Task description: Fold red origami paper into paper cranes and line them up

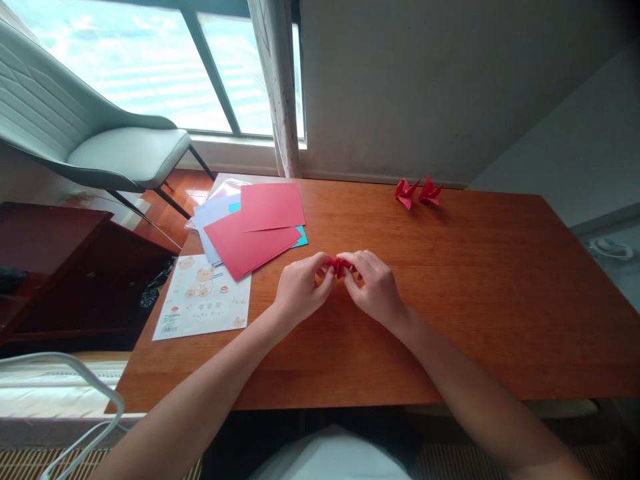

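Between my two hands is a small folded red paper piece (341,268), held above the middle of the wooden table. My left hand (306,285) pinches its left side between thumb and fingers. On the other side, my right hand (375,287) grips it the same way. Fingertips cover much of the piece, so its exact folded shape is hard to make out. Two red folded paper cranes, a left one (406,193) and a right one (431,192), stand near the table's far edge, beyond my right hand.
Red paper sheets (273,207) lie over blue and pale sheets at the table's left. A printed bear-pattern sheet (204,300) is nearer to me. A grey chair (130,150) stands by the window; a white cable (100,383) loops at lower left. Behind the wooden table (500,300) is a wall.
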The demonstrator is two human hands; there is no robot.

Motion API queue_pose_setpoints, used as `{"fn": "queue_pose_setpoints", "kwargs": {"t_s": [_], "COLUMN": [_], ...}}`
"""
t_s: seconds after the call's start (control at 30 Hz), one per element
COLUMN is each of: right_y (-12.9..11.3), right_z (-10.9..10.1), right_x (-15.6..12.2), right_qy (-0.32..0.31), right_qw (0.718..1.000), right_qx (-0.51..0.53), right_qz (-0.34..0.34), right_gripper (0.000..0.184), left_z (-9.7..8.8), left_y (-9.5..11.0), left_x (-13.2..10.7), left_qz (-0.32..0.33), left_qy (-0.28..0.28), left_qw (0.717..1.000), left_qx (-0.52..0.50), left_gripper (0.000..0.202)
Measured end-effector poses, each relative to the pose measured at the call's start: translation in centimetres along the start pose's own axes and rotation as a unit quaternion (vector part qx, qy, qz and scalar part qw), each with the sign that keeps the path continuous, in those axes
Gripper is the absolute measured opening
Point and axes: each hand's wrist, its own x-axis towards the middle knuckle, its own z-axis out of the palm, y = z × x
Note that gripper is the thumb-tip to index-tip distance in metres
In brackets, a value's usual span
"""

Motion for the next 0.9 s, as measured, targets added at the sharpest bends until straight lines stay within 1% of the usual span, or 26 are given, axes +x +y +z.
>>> {"fn": "queue_pose_setpoints", "kwargs": {"t_s": [0.1,0.17,0.3,0.4,0.5,0.57,0.6,0.67,0.7,0.8,0.9], "right_y": [0.05,0.07,-0.09,-0.33,-0.48,-0.51,-0.5,-0.47,-0.45,-0.41,-0.39], "right_z": [0.0,-0.02,-0.02,0.06,0.23,0.36,0.43,0.52,0.54,0.49,0.37], "right_x": [-0.18,-0.28,-0.37,-0.35,-0.28,-0.18,-0.11,0.05,0.11,0.21,0.07], "right_qy": [0.001,-0.004,0.0,0.033,0.068,0.078,0.079,0.067,0.054,0.015,0.011], "right_qw": [0.999,0.998,0.999,0.999,0.993,0.984,0.978,0.968,0.966,0.97,0.983], "right_qx": [-0.03,-0.045,-0.047,-0.034,0.013,0.069,0.097,0.141,0.152,0.15,0.111], "right_qz": [-0.028,-0.04,-0.027,0.017,0.091,0.144,0.167,0.197,0.203,0.191,0.148], "right_gripper": [0.024,0.025,0.022,0.011,0.005,0.007,0.013,0.024,0.024,0.01,0.013], "left_z": [0.1,0.15,0.19,0.16,0.13,0.15,0.17,0.22,0.25,0.29,0.27], "left_y": [-0.11,-0.17,-0.1,-0.04,-0.15,-0.28,-0.33,-0.38,-0.38,-0.34,-0.42], "left_x": [-0.09,-0.14,-0.15,-0.1,-0.02,0.03,0.04,0.04,0.04,0.03,0.11], "left_qz": [0.021,0.037,0.051,0.032,0.006,0.002,0.004,0.011,0.014,0.009,-0.01], "left_qy": [0.019,0.023,0.019,0.04,0.058,0.056,0.051,0.04,0.035,0.032,0.029], "left_qw": [0.999,0.998,0.997,0.999,0.997,0.997,0.997,0.998,0.998,0.999,0.998], "left_qx": [0.024,0.038,0.051,0.006,-0.044,-0.056,-0.056,-0.05,-0.047,-0.042,-0.064], "left_gripper": [0.009,0.011,0.017,0.02,0.02,0.017,0.015,0.013,0.013,0.018,0.024]}}
